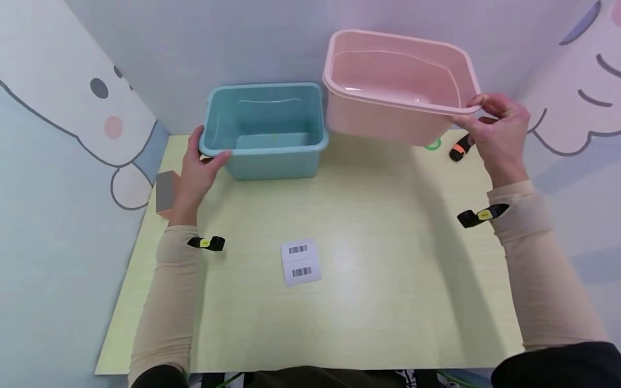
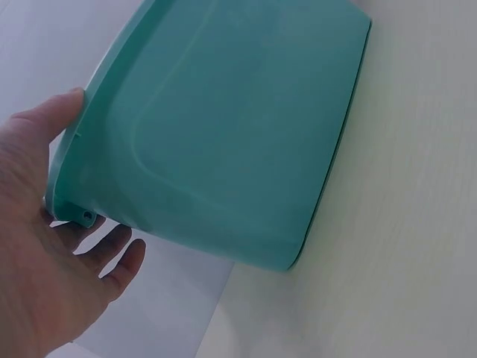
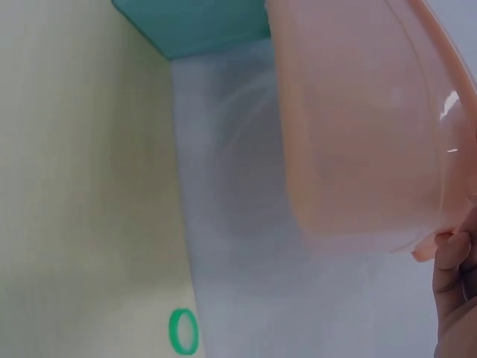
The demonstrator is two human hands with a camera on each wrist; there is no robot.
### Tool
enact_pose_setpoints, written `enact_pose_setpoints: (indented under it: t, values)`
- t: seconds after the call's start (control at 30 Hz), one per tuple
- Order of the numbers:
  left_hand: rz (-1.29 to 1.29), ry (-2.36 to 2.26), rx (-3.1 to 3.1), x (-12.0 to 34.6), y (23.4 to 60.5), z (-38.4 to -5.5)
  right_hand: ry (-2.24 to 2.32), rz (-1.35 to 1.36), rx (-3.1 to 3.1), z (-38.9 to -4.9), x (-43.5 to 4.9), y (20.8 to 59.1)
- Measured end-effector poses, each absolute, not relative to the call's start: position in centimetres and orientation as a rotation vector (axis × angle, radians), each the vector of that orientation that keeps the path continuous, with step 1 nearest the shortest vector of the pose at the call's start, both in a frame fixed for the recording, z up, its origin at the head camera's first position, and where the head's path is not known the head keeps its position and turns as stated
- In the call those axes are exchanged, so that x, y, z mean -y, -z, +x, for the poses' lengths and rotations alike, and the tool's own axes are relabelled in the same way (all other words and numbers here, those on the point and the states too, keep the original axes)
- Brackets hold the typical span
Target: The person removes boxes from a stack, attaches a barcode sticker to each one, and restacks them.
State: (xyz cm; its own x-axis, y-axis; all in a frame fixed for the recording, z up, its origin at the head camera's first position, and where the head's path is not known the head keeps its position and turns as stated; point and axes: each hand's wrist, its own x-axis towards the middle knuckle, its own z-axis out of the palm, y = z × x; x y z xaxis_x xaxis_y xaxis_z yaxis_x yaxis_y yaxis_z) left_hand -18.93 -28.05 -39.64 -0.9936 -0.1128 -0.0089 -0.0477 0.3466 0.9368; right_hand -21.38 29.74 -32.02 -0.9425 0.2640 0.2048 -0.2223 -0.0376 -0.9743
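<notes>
A teal plastic bin (image 1: 271,164) stands on the table against the back wall. My left hand (image 1: 196,167) grips its left end, thumb on the rim and the other fingers under the lip, as the left wrist view shows at the bin's edge (image 2: 82,142). To the right, a pink plastic bin (image 1: 388,116) hangs tilted above the table. My right hand (image 1: 502,126) pinches its right rim corner; in the right wrist view the fingers (image 3: 451,272) curl at the corner of the pink bin (image 3: 358,149). Both bins look empty inside.
A white sheet with two barcodes (image 1: 301,262) lies mid-table. Behind my left hand sits a grey and orange box (image 1: 166,193). A green ring (image 1: 434,144) and a black object with an orange band (image 1: 459,149) lie at the back right. Walls border the table behind and beside.
</notes>
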Motion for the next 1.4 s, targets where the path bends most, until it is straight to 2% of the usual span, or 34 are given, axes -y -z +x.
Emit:
enact_pose_setpoints:
  t: [0.27,0.53,0.73,1.1,1.4]
  values:
    - [0.131,1.757,2.516,28.4,39.6,-19.0,-2.053,-0.097,1.962,-21.8,-32.5,35.5]
    - [0.134,1.732,2.544,28.5,39.6,-18.6,-1.910,-0.155,2.154,-21.2,-32.7,38.2]
    - [0.129,1.729,2.535,28.5,39.6,-18.6,-1.747,-0.111,2.323,-21.0,-32.1,39.2]
    - [0.134,1.715,2.559,27.9,39.7,-18.7,-1.658,-0.189,2.515,-20.5,-33.1,42.0]
    - [0.132,1.720,2.554,28.3,39.7,-18.7,-1.657,-0.139,2.606,-20.6,-33.8,42.5]
